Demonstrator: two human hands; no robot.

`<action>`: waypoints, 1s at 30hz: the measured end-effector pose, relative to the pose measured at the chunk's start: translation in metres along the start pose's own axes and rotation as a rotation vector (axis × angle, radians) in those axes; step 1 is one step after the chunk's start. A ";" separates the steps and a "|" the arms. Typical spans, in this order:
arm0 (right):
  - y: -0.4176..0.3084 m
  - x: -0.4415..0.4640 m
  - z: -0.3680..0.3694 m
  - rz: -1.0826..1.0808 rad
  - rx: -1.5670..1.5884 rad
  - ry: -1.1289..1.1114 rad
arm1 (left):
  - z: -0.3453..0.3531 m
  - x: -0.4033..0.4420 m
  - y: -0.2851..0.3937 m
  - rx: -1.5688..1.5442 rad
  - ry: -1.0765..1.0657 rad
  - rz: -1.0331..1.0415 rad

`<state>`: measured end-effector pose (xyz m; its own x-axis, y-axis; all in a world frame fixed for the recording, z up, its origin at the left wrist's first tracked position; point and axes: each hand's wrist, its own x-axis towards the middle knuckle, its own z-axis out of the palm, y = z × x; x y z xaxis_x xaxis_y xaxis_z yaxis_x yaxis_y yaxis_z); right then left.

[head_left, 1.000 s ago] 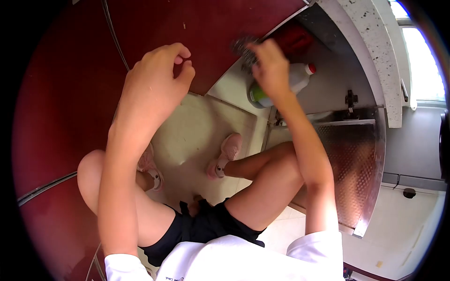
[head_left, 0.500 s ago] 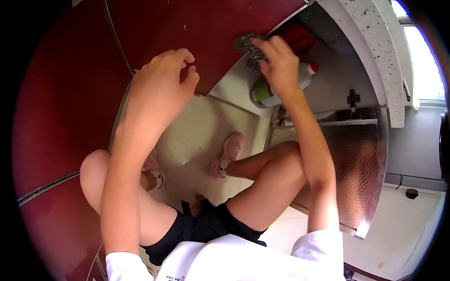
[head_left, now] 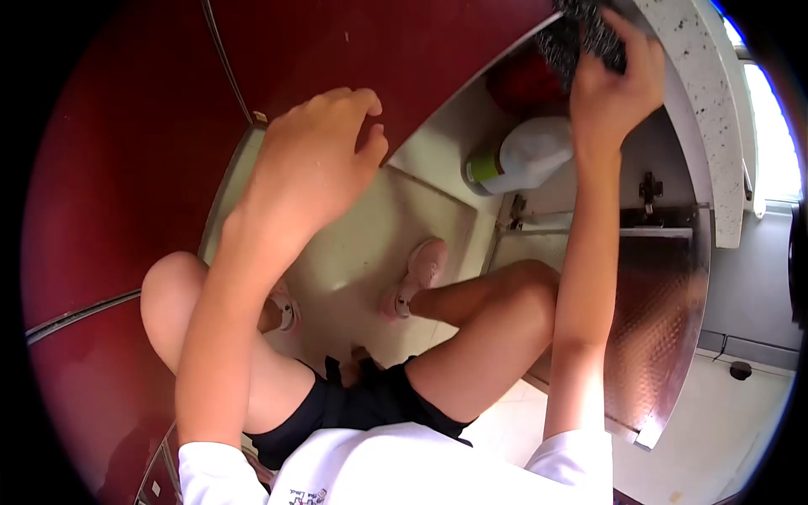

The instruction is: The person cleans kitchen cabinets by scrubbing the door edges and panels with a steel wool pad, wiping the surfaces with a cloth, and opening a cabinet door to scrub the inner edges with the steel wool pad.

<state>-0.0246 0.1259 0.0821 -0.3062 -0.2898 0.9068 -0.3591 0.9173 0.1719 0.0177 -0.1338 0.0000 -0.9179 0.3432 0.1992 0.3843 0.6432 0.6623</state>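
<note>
My right hand reaches up to the cabinet's upper edge, its fingers closed on a dark, speckled, crumpled cloth. Below it, inside the open cabinet, a large whitish plastic jug with a green label lies tilted; my hand and wrist are close to its top end. Something red sits deeper in, partly hidden by the cloth. My left hand hovers in front of the dark red cabinet door, its fingers loosely curved, a gap showing between thumb and fingers, holding nothing.
An open cabinet door with a dimpled metallic inner face swings out on the right, beside my knee. Above the cabinet runs a speckled countertop edge. My legs are bent in a squat over the pale floor.
My right hand has moved up and to the right, carrying the cloth from the cabinet's left edge to near the countertop. My left hand appears slightly further right, its shape unchanged.
</note>
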 end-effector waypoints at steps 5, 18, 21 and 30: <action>-0.007 -0.052 0.013 0.082 0.228 -0.233 | 0.002 0.001 0.002 0.028 -0.080 0.017; -0.011 -0.039 0.016 0.116 0.219 -0.100 | 0.000 -0.003 -0.001 0.038 -0.137 0.004; -0.024 -0.055 0.017 0.143 0.212 -0.297 | -0.001 0.002 -0.002 0.058 -0.141 -0.018; -0.018 -0.034 0.020 0.112 0.261 -0.125 | 0.005 0.000 0.004 0.010 -0.143 0.012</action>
<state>-0.0258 0.1133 0.0406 -0.4568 -0.2371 0.8574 -0.5266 0.8489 -0.0459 0.0199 -0.1277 -0.0007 -0.8900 0.4445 0.1015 0.3967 0.6451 0.6531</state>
